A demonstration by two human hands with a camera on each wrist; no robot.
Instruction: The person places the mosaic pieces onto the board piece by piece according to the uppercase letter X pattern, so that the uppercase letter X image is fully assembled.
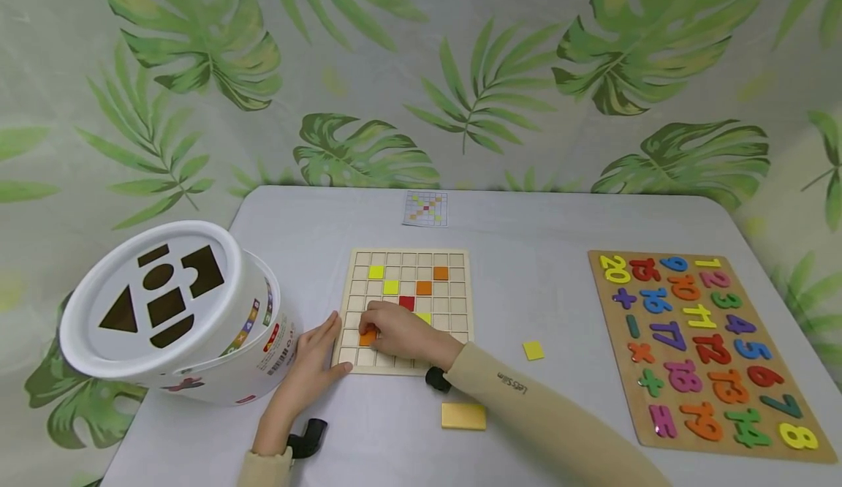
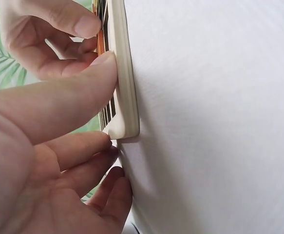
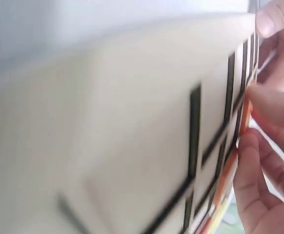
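Observation:
A wooden grid board (image 1: 408,260) lies in front of me, with yellow tiles (image 1: 376,272), a red tile (image 1: 406,303) and orange tiles (image 1: 441,273) set in a crossing diagonal pattern. My right hand (image 1: 401,326) reaches over the lower part and pinches an orange tile (image 1: 368,337) at a lower-left cell; in the right wrist view its fingertips meet the tile's edges at the board's surface. Part of the grid is hidden under this hand. Beside the board's left edge rests my left hand (image 1: 316,363), thumb touching the rim and its other fingers along the side.
A picture card (image 1: 425,209) with a coloured grid lies beyond the board. Right of it are a loose yellow tile (image 1: 533,350) and a number puzzle board (image 1: 717,444). A yellow block (image 1: 463,416) lies near me. At left stands a white shape-sorter bucket (image 1: 108,282).

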